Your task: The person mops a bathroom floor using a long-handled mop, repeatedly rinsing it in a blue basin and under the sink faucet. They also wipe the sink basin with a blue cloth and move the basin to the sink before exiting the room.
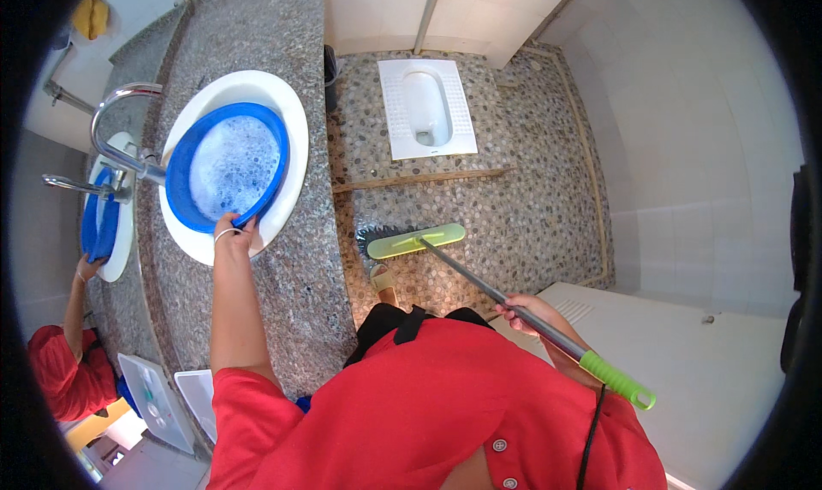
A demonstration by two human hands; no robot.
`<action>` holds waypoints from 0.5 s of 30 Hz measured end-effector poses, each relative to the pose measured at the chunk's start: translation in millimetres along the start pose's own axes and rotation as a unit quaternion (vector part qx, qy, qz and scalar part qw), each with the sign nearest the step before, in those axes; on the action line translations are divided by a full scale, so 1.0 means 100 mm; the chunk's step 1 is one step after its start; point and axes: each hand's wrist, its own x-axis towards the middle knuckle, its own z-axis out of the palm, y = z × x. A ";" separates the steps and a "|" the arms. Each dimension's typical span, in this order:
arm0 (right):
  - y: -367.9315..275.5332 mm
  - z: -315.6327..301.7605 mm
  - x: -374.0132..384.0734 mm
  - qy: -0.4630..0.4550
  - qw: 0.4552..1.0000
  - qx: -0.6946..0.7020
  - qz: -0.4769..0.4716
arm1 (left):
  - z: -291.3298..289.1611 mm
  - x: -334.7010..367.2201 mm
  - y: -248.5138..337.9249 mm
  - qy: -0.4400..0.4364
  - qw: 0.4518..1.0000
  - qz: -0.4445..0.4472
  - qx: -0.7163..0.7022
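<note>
From the head view, our left hand (235, 233) grips the near rim of the blue basin (227, 166), which sits tilted in the white sink (287, 122) under the tap (120, 139). The basin is full of suds, so we judge the soapy water ready but not yet lifted out. Our right hand (524, 308) is closed round the grey pole of the brush (415, 240), whose green head rests on the pebble floor (514, 216) just beside the counter (282, 293). The floor shows no foam that we can make out, so we judge the scrubbing barely begun, if at all.

For room: the granite counter edge runs close along our left side, and the basin must clear the sink's rim and the tap's spout. A low wooden kerb (419, 180) crosses the floor between the brush head and the squat pan (426, 106). White tiled walls close in on the right, and a white door (685, 353) stands near our right elbow, beside the pole's green grip. The open floor is narrow. On the far left, a mirror (60, 233) repeats the scene.
</note>
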 end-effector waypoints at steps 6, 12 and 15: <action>0.17 -0.29 -0.12 -0.003 0.998 0.034 -0.043 | -0.24 -1.09 -0.02 -0.071 0.992 0.094 0.053; 0.47 -0.75 -0.46 -0.022 0.997 -0.049 -0.058 | -0.62 -2.01 -0.50 -0.139 0.978 0.087 0.128; 0.79 -0.94 -0.58 0.014 0.990 -0.100 -0.096 | -0.81 -2.37 -0.95 -0.115 0.974 0.078 0.181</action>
